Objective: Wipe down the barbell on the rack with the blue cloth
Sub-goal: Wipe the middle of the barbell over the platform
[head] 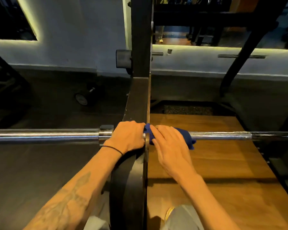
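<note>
Sleeve end: the barbell (pixel 45 136) runs flat across the view, long axis left to right; its thick sleeve and chrome collar (pixel 106 134) lie left of the rack upright (pixel 140 63).
Left hand (pixel 129 136): grip curled over the bar just right of the collar, hard against the upright – it holds bare steel, no cloth under it.
Rack junction: the bar crosses the upright between the two hands; whether it sits in a hook there cannot be told, the hands cover it.
Blue cloth (pixel 188 138): draped over the shaft just right of the upright, one end poking out toward the left hand, the other hanging below the bar.
Right hand (pixel 167 138): fingers laid fairly flat, pressing the cloth onto the bar – not a clenched grip as far as shown.
Unwiped run: the bare shaft stretches away to the right of the cloth, so the right hand is the nearer one; judged next stroke goes rightward along the axis.
Containers: none in view.
Below: wooden platform (pixel 214 163) under the right side.
</note>
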The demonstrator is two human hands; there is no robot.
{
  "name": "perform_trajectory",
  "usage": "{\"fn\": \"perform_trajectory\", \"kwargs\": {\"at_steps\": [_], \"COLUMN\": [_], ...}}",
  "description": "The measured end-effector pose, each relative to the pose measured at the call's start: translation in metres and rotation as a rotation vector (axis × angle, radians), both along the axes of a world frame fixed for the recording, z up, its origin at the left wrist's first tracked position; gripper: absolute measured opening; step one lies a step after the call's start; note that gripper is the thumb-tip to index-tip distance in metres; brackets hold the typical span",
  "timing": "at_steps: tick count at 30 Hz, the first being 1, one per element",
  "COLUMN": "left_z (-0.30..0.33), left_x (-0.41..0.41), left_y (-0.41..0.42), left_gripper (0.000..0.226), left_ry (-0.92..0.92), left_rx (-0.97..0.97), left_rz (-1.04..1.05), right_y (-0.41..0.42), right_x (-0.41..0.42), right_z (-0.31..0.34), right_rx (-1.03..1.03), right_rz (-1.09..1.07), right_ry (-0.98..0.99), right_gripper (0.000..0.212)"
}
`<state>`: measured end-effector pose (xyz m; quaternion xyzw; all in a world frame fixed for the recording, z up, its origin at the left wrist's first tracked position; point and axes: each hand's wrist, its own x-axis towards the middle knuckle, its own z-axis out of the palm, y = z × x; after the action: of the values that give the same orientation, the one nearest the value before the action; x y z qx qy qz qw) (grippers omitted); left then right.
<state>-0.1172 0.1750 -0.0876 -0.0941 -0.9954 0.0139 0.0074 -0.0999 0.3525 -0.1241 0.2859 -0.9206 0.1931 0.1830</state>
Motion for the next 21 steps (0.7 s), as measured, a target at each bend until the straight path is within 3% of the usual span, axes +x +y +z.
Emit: {"fn": "perform_trajectory", "kwargs": {"at_steps": [2,4,8,13,17,21], "left_z": [0.009,0.009,-0.008,-0.043,-0.036,-0.031], "left_x": [-0.006,-0.005,0.021,0.044,0.043,0.038], "left_y": [-0.001,-0.003,-0.002,0.014,0.012,0.009], "left_gripper": [0.028,0.025,0.029,0.032,0.053,0.038], "left_ry": [-0.182,-0.225,0.107,0.417,0.456,0.391], "left_rx": [0.074,0.105,0.082,0.019,0.107,0.169], "left_rz": [-0.002,-0.007,-0.056,0.028,0.007,0.018], "right_y": [0.023,0.047,0.048,-0.009,0.016,0.069], "right_x": [-0.007,-0.01,-0.009,0.012,0.011,0.001], "right_z": [0.006,0.01,0.006,-0.01,-0.005,0.009], "right_rx": [0.013,0.009,-0.069,-0.002,0.073,-0.04], "right_rz": [-0.072,-0.178,-0.37,-0.088,-0.06,-0.148], "right_ry": [0.035,0.059,0.052,0.055,0.057,0.102], "right_gripper": [0.036,0.036,0.034,0.043,0.047,0.038]}}
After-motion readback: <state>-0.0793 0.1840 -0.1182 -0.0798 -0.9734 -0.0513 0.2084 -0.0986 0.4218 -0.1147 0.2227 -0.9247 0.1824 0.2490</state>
